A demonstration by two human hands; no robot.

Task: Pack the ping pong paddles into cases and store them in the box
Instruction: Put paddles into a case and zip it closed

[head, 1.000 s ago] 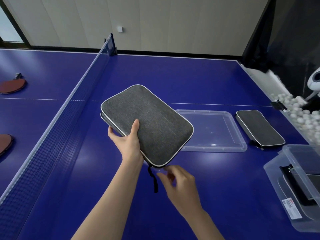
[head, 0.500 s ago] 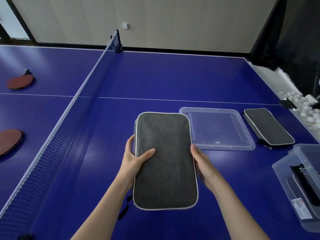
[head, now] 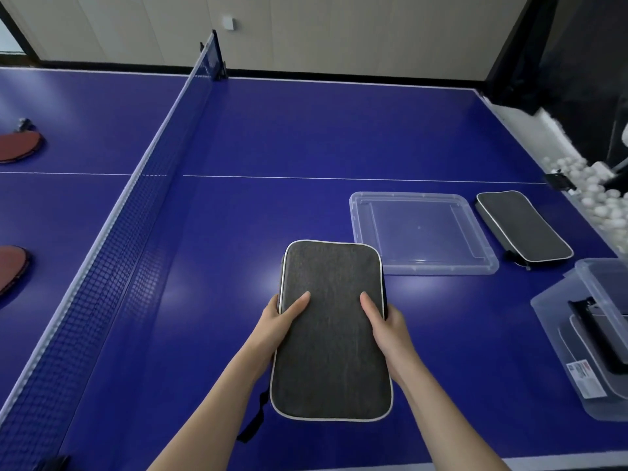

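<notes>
Held case: a grey fabric case (head: 331, 334) with pale piping, long axis pointing away from the person, near the front edge of the blue counter (head: 306, 137); it seems lifted clear of the surface, though the view does not settle that.
Left hand (head: 280, 321): grips the case's left long edge, thumb laid on top, fingers hidden underneath.
Right hand (head: 387, 324): grips the right long edge the same way, thumb on top.
Strap (head: 255, 419): a dark loop hanging from the case's near left corner.
Lid (head: 421, 232): clear plastic, lying flat on the counter just beyond and to the right of the held case.
Second case (head: 523, 226): grey, closed, lying flat just right of the lid.
Box (head: 550, 311): clear plastic at the right edge, with a sticker on its near wall; a dark case (head: 591, 334) lies inside.
Paddles: two red ones, far (head: 18, 147) and near (head: 12, 266), lie across the net (head: 119, 239) at the left edge.
Balls (head: 598, 198): a heap of white ones off the counter's right side.
</notes>
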